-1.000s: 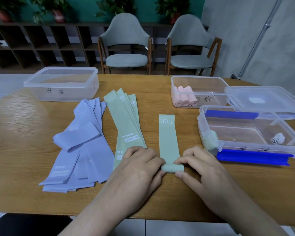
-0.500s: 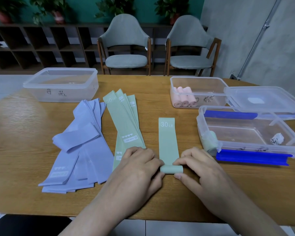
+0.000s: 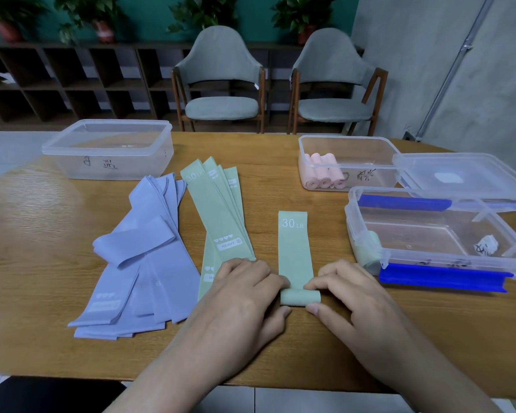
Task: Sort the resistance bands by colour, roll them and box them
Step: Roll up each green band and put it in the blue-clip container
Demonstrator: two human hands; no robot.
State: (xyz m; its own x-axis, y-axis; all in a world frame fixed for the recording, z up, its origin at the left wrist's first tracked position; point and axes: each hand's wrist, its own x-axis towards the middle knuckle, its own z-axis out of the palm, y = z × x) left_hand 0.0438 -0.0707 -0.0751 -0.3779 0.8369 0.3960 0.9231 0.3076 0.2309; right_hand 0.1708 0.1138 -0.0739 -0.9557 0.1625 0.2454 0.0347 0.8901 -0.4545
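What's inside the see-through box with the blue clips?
In the box with the blue clips, one rolled green band sits in the near left corner, and a small crumpled white label lies to the right. Otherwise only bare floor shows.

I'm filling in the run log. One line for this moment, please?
step: rolling green band | left hand, right hand: pinching roll ends | boxed: pink rolls, one green roll
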